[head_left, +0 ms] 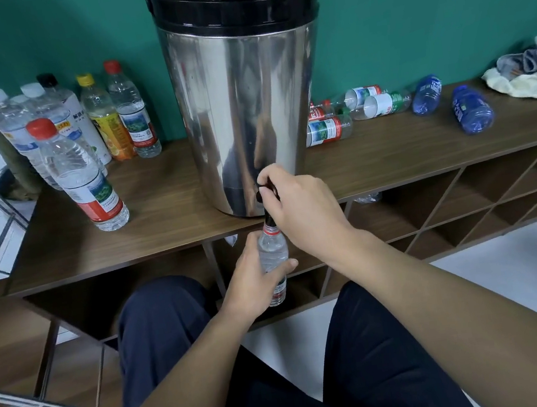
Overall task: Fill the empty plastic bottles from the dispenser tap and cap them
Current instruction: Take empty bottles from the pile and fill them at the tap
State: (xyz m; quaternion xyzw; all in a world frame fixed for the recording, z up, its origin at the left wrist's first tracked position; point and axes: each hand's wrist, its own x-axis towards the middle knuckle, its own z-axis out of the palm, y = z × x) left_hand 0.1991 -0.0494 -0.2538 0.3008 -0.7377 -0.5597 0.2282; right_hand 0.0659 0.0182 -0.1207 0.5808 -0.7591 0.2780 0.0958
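Fingers of the right hand [297,199] are pinched on the dispenser tap [267,191], while the bottle [273,253], gripped by the left hand [256,282], should be kept plumb beneath the spout.

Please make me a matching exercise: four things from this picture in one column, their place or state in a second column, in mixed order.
1. tall steel dispenser
2. clear red-capped bottle
3. dark blue plastic bottle
4. clear uncapped bottle

A. lying on its side
B. held under the tap
C. standing left, capped
D. standing mid-shelf

Pairs: 1-D, 2-C, 3-A, 4-B
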